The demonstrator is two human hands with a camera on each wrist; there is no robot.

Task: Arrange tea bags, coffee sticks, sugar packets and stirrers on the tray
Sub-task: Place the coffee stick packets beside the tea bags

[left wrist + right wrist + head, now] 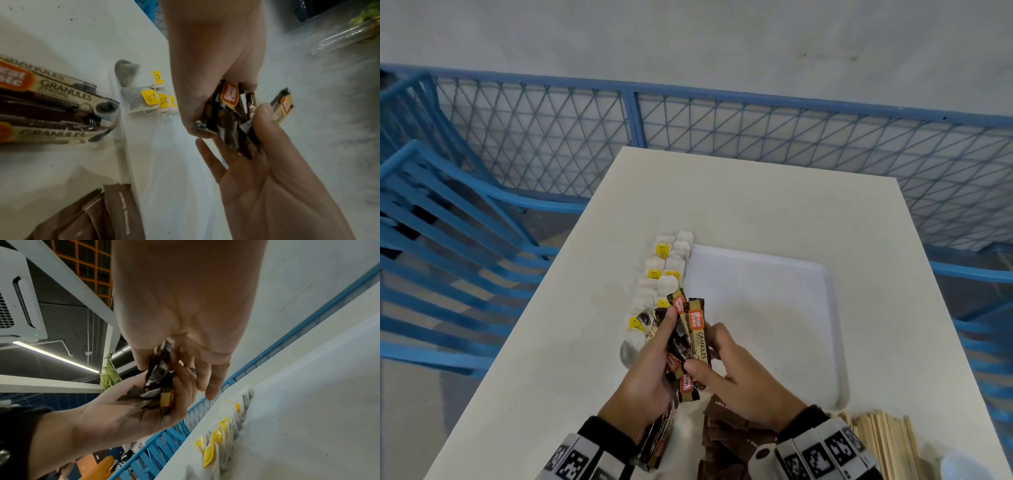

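Note:
Both hands hold one bundle of brown and gold coffee sticks (pixel 693 329) just above the table, at the white tray's (pixel 774 308) near left corner. My left hand (pixel 667 342) cradles the bundle from the left, thumb on top. My right hand (pixel 709 349) pinches it from the right between thumb and fingers. The left wrist view shows the sticks (pixel 228 113) fanned between the two hands. Tea bags (pixel 664 274) with yellow tags lie in a row along the tray's left side. Brown sugar packets (pixel 729 435) and wooden stirrers (pixel 880 442) lie at the near edge. The tray's inside is bare.
More coffee sticks (pixel 657 442) lie under my left wrist, also seen flat on the table (pixel 51 105). A blue mesh fence (pixel 722 120) runs behind the white table (pixel 756 205). Blue chairs (pixel 448 240) stand to the left. A white rounded object (pixel 959 466) sits at the near right corner.

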